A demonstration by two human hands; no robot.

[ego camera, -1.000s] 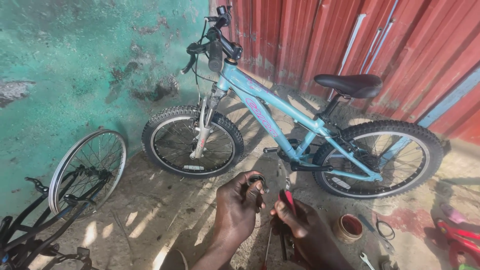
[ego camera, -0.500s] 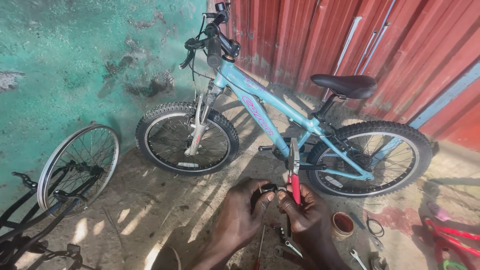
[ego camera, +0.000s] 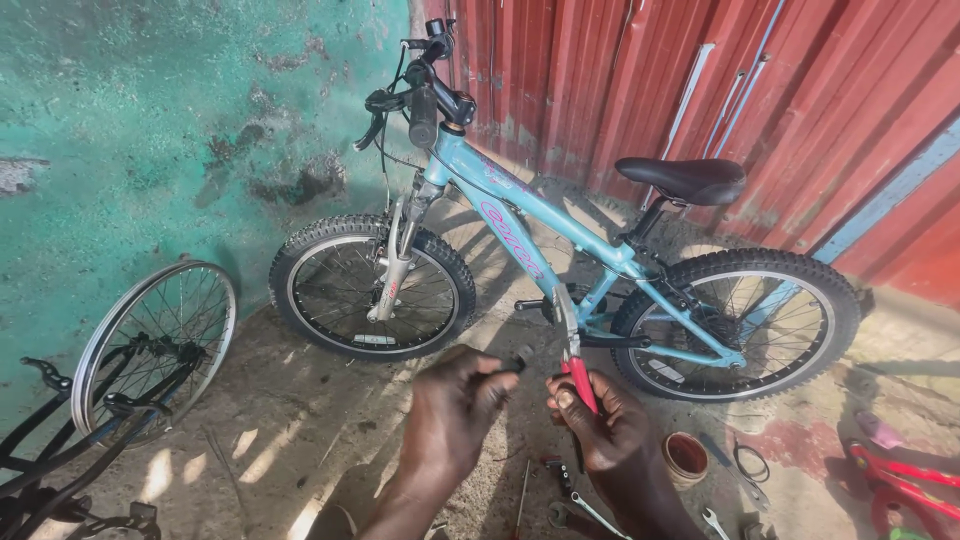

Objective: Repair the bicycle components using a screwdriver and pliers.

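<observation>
My right hand (ego camera: 612, 425) grips red-handled pliers (ego camera: 574, 362) upright, their metal jaws pointing up in front of the bicycle's pedal area. My left hand (ego camera: 455, 410) pinches a small dark part (ego camera: 521, 357) just left of the pliers. Both hands are held close together above the dirt ground. Behind them a light blue child's bicycle (ego camera: 520, 240) with a black saddle (ego camera: 683, 178) leans by the walls, front wheel (ego camera: 372, 286) to the left and rear wheel (ego camera: 738, 322) to the right.
A second bicycle's wheel (ego camera: 155, 345) and black frame sit at the lower left by the teal wall (ego camera: 150, 130). Red corrugated sheeting (ego camera: 760, 90) stands behind. A small round tin (ego camera: 685, 455), wrenches (ego camera: 585, 512) and a red object (ego camera: 900, 485) lie on the ground.
The view has shifted slightly; my hands stay together in front of the bicycle. The pliers remain upright in my right hand, and my left hand has shifted left, holding the small dark part.
</observation>
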